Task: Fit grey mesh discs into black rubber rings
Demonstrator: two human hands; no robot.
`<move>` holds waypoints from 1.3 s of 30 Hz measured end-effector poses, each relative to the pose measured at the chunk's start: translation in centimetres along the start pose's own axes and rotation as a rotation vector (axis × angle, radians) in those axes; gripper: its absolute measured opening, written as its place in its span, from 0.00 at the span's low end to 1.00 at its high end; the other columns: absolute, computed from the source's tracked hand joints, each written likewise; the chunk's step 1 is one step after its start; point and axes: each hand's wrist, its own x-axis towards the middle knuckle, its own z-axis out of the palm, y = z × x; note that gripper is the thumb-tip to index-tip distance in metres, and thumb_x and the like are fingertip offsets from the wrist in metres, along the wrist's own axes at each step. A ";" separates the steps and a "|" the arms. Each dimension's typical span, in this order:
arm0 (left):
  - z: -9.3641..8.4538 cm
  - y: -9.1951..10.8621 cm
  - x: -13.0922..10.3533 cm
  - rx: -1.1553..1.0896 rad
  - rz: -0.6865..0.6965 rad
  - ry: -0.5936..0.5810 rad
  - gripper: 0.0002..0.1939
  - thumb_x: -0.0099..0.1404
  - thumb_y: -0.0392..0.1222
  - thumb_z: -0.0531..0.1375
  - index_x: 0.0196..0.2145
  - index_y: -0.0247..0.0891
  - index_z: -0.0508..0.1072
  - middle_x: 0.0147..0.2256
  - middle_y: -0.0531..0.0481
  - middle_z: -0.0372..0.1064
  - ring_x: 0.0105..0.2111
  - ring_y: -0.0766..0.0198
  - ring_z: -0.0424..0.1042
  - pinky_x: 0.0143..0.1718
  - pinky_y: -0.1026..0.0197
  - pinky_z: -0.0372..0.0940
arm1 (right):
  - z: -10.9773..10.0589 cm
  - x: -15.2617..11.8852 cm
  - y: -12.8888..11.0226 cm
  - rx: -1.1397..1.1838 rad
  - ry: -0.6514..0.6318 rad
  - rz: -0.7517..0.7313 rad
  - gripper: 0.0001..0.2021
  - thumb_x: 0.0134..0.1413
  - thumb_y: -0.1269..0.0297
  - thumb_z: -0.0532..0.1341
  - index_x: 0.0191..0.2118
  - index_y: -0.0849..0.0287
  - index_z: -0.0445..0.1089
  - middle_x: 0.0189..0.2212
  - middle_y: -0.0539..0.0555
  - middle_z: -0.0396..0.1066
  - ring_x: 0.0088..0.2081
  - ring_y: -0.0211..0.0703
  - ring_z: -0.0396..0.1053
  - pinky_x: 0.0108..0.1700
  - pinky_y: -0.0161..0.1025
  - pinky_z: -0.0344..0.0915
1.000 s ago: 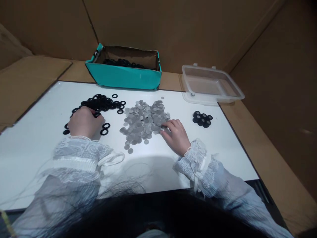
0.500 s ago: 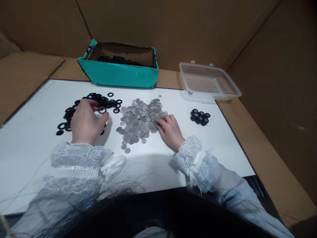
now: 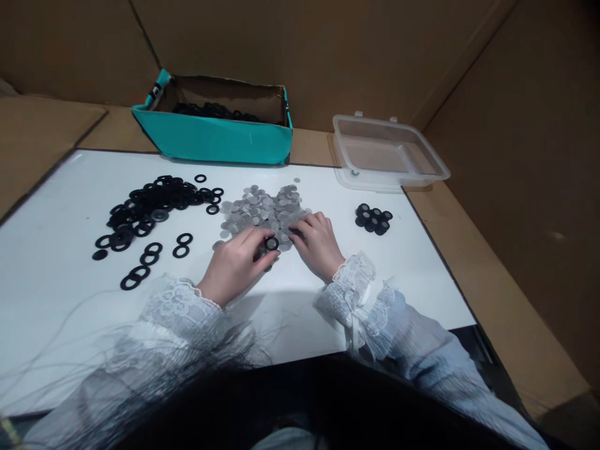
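My left hand (image 3: 237, 261) pinches a black ring (image 3: 272, 244) between thumb and fingers, over the near side of a pile of grey discs (image 3: 255, 209). Close by on the right, my right hand (image 3: 319, 242) has its fingers bent together at the pile's right edge; what they grip, if anything, is too small to tell. A heap of black rings (image 3: 159, 197) lies to the left, with several loose rings (image 3: 182, 251) nearer me. On the right sits a cluster of black pieces with grey centres (image 3: 374, 219).
A teal box (image 3: 220, 139) with black rings inside stands at the back. Right of it is a clear plastic container (image 3: 389, 156). Brown cardboard walls (image 3: 319, 62) surround the white board (image 3: 398, 275).
My left hand has moved right, from the black ring heap to the grey discs, carrying a black ring. My right hand stays at the pile. The view has shifted slightly.
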 end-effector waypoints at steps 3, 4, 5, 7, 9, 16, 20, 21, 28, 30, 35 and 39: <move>0.4 0.1 -0.1 -0.036 0.024 0.009 0.15 0.63 0.47 0.56 0.44 0.37 0.72 0.35 0.45 0.73 0.31 0.59 0.72 0.33 0.60 0.65 | 0.1 0.0 0.1 0.001 0.010 -0.007 0.07 0.60 0.66 0.58 0.38 0.57 0.74 0.36 0.57 0.72 0.42 0.51 0.62 0.44 0.47 0.57; 0.5 0.1 -0.1 -0.049 0.037 0.010 0.15 0.63 0.47 0.56 0.44 0.37 0.72 0.35 0.45 0.73 0.32 0.58 0.72 0.33 0.59 0.65 | 0.1 0.0 0.1 0.000 0.015 -0.008 0.07 0.61 0.66 0.58 0.38 0.57 0.74 0.35 0.56 0.72 0.42 0.51 0.62 0.44 0.47 0.56; 0.6 0.1 -0.2 -0.056 0.050 0.011 0.15 0.64 0.46 0.56 0.44 0.36 0.72 0.35 0.45 0.73 0.32 0.58 0.72 0.33 0.59 0.65 | 0.1 0.0 0.1 -0.001 0.021 -0.009 0.07 0.61 0.66 0.57 0.37 0.57 0.74 0.35 0.56 0.72 0.42 0.51 0.62 0.44 0.47 0.56; 0.7 0.1 -0.2 -0.055 0.067 0.014 0.15 0.64 0.45 0.56 0.45 0.36 0.72 0.35 0.45 0.72 0.32 0.57 0.72 0.34 0.59 0.65 | 0.1 0.1 0.2 -0.002 0.037 -0.014 0.08 0.62 0.66 0.56 0.37 0.57 0.73 0.35 0.56 0.72 0.42 0.51 0.62 0.44 0.47 0.56; 0.7 0.1 -0.3 -0.049 0.068 0.020 0.15 0.64 0.45 0.56 0.45 0.35 0.71 0.35 0.45 0.72 0.32 0.58 0.72 0.34 0.59 0.65 | 0.0 0.2 0.2 0.006 0.061 -0.008 0.09 0.62 0.67 0.55 0.36 0.57 0.73 0.34 0.56 0.72 0.42 0.51 0.63 0.44 0.47 0.56; 0.8 0.3 -0.3 -0.076 0.030 0.011 0.16 0.64 0.47 0.56 0.45 0.37 0.71 0.32 0.48 0.70 0.29 0.60 0.70 0.32 0.60 0.64 | -0.4 -0.4 -0.8 0.515 0.116 0.252 0.08 0.61 0.67 0.52 0.36 0.59 0.68 0.30 0.54 0.72 0.35 0.44 0.70 0.40 0.43 0.65; 0.9 0.2 -0.5 -0.097 0.042 0.023 0.15 0.64 0.46 0.56 0.45 0.36 0.70 0.31 0.48 0.69 0.29 0.61 0.69 0.32 0.60 0.64 | -0.8 -1.3 -1.5 0.843 -0.061 0.364 0.06 0.55 0.67 0.57 0.37 0.61 0.69 0.28 0.53 0.72 0.31 0.41 0.71 0.36 0.40 0.67; 1.0 0.2 -0.5 -0.103 0.050 0.025 0.15 0.64 0.45 0.56 0.45 0.36 0.70 0.31 0.48 0.69 0.29 0.61 0.69 0.32 0.61 0.64 | -1.1 -1.4 -1.6 0.861 -0.089 0.365 0.06 0.54 0.67 0.58 0.37 0.60 0.70 0.29 0.53 0.73 0.30 0.40 0.71 0.35 0.40 0.66; 1.3 0.2 -0.6 -0.123 0.168 0.075 0.12 0.66 0.42 0.56 0.45 0.36 0.70 0.29 0.51 0.67 0.27 0.64 0.68 0.30 0.63 0.64 | -2.5 -1.5 -2.1 0.948 -0.183 0.457 0.10 0.45 0.66 0.65 0.37 0.61 0.72 0.24 0.49 0.72 0.25 0.35 0.65 0.32 0.36 0.64; 1.3 0.2 -0.6 -0.121 0.185 0.079 0.12 0.66 0.41 0.57 0.45 0.35 0.70 0.30 0.51 0.68 0.27 0.64 0.68 0.29 0.63 0.64 | -2.6 -1.4 -2.2 0.946 -0.183 0.471 0.08 0.45 0.67 0.65 0.34 0.61 0.72 0.24 0.49 0.72 0.26 0.35 0.65 0.32 0.36 0.63; 1.2 0.2 -0.7 -0.087 0.165 0.068 0.12 0.65 0.40 0.57 0.46 0.34 0.70 0.31 0.49 0.69 0.28 0.63 0.69 0.30 0.63 0.65 | -1.9 -1.3 -1.7 0.886 -0.107 0.500 0.03 0.46 0.67 0.64 0.29 0.61 0.71 0.23 0.48 0.69 0.25 0.33 0.62 0.31 0.35 0.62; 1.0 0.1 -0.6 -0.058 0.105 0.080 0.13 0.65 0.40 0.57 0.46 0.32 0.71 0.32 0.47 0.69 0.29 0.61 0.70 0.32 0.61 0.66 | -0.9 -0.7 -0.7 0.655 0.035 0.433 0.03 0.49 0.67 0.63 0.29 0.60 0.70 0.23 0.48 0.68 0.25 0.35 0.61 0.33 0.37 0.61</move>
